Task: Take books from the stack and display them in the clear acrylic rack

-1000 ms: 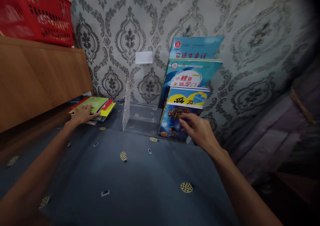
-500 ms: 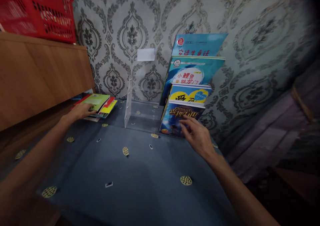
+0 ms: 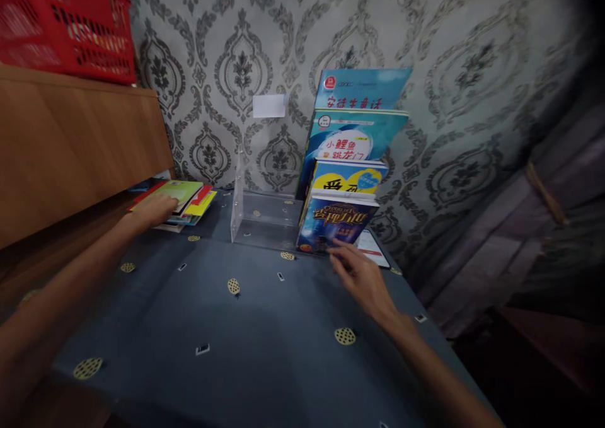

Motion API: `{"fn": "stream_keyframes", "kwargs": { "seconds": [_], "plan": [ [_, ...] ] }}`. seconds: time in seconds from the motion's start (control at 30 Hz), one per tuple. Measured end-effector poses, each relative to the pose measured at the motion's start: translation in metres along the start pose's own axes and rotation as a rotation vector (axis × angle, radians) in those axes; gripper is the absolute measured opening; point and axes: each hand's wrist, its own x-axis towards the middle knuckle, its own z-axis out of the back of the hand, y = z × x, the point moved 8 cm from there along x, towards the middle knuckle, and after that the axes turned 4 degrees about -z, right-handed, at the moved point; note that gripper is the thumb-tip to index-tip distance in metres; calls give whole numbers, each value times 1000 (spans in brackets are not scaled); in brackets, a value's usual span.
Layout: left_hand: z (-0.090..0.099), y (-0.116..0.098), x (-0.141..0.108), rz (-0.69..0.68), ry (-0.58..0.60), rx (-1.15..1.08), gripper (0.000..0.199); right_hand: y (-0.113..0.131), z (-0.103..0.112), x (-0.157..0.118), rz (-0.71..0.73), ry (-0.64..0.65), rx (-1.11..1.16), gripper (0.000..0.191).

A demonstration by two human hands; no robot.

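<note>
My right hand is just in front of the dark blue book, its fingers apart and slightly bent, holding nothing. That book stands upright in the right side of a clear acrylic rack. Behind it, in rising steps, are a yellow-and-blue book, a teal book and a taller blue book. Over at the left, my left hand has closed fingers at the near edge of a green book. The green book tops a loose pile with red and yellow books; the fingertips are partly hidden.
A blue cloth with pineapple prints covers the table. A wooden cabinet with a red basket on it stands at the left. Behind the rack's right side lies a flat white item. Dark fabric hangs at the right.
My right hand has drawn down slightly from the dark blue book's cover, showing more of it. The white item behind has come into sight. My left hand stays at the pile; the view shifted slightly.
</note>
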Motion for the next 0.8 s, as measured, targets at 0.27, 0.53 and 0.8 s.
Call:
{"fn": "stream_keyframes", "kwargs": {
  "seconds": [0.27,0.53,0.8],
  "plan": [
    [9,-36,-53,-16,8,13,65,10,-30,-45,-86,201,133,28],
    [-27,-43,-62,29,93,-15,81,14,-38,-50,-34,231,119,25],
    [6,-8,-67,447,-120,-380,84,15,-43,-52,-40,260,123,25]
  ]
}}
